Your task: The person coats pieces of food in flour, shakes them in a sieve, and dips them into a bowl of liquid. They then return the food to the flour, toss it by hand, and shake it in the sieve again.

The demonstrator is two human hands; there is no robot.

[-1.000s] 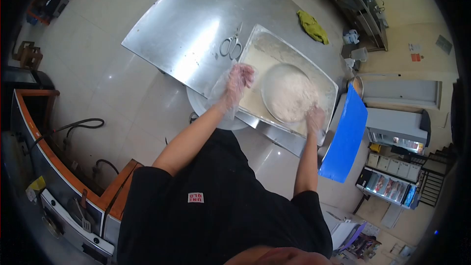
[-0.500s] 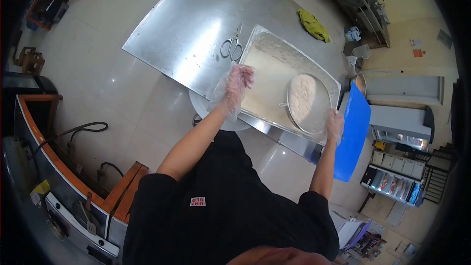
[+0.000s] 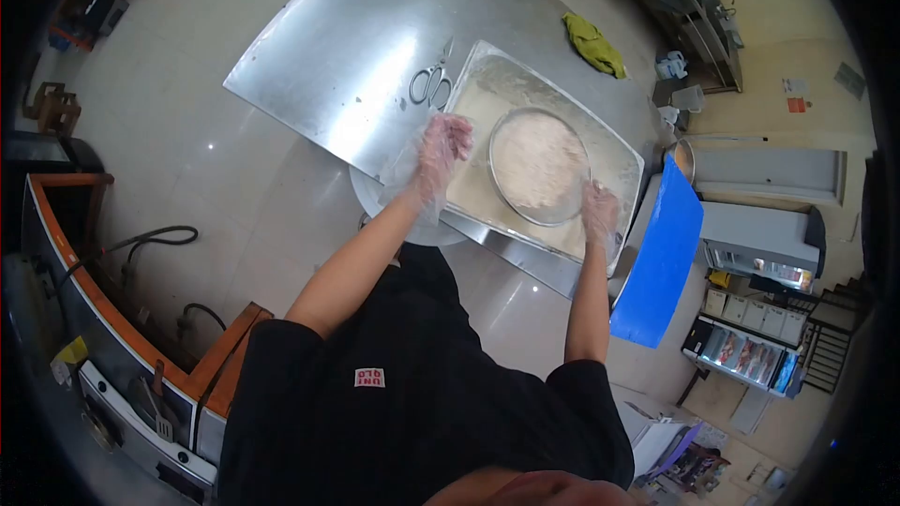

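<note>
My right hand (image 3: 600,211), in a clear plastic glove, is closed on the near right side of a round sieve (image 3: 495,164). Pale flour-like powder (image 3: 539,159) covers most of its mesh. Beneath the sieve lies a rectangular metal tray (image 3: 614,145) with more pale powder spread in its bottom. My left hand (image 3: 442,145), also gloved, hovers at the tray's left edge, its fingers loosely curled and slightly apart, apparently with nothing in them. It does not touch the sieve. Scissors (image 3: 431,84) lie on the table just beyond my left hand.
The tray stands on a stainless steel table (image 3: 328,47). A yellow-green cloth (image 3: 593,45) lies behind the tray. To the right is a blue board (image 3: 661,258). Part of a large pale basin (image 3: 370,195) shows under the near table edge.
My right hand has moved the sieve left, toward my left hand. The powder in it has spread from a long heap over most of the mesh.
</note>
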